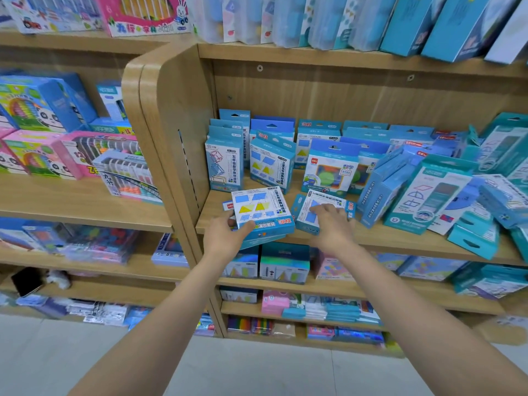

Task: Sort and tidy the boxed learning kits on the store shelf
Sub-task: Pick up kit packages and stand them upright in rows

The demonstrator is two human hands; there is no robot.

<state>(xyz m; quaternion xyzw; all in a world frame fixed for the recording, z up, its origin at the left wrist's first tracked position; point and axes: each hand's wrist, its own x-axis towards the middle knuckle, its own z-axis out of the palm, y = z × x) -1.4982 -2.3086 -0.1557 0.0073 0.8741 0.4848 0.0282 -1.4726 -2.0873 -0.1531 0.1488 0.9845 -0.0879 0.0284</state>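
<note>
The left hand point(221, 234) had a closed grip on a flat blue-and-white shapes box point(258, 208), thumb curled over its near edge and fingers beneath, holding it face-up with its front edge jutting out past the lip of the wooden shelf point(400, 238). That box lay on top of at least one more blue box point(264, 237), though how many sat in the stack could not be told. Just toward three o'clock from it, the right hand point(333, 221) rested palm-down with its fingers spread on a second flat box point(310, 210) lying on the shelf; whether the fingers had closed around it or only pressed on it could not be told. Toward twelve o'clock from the hands, a standing cube-frame box point(224, 164) and a standing shapes box point(271, 165) stood upright in front of further rows of blue boxes reaching to the back panel. Toward two o'clock stood a circle-picture box point(331, 170), and further toward three o'clock a jumble of tilted teal boxes point(434, 195) leaned and overlapped one another. At nine o'clock, on the neighbouring shelf unit, sat pink panda boxes point(34, 155).
</note>
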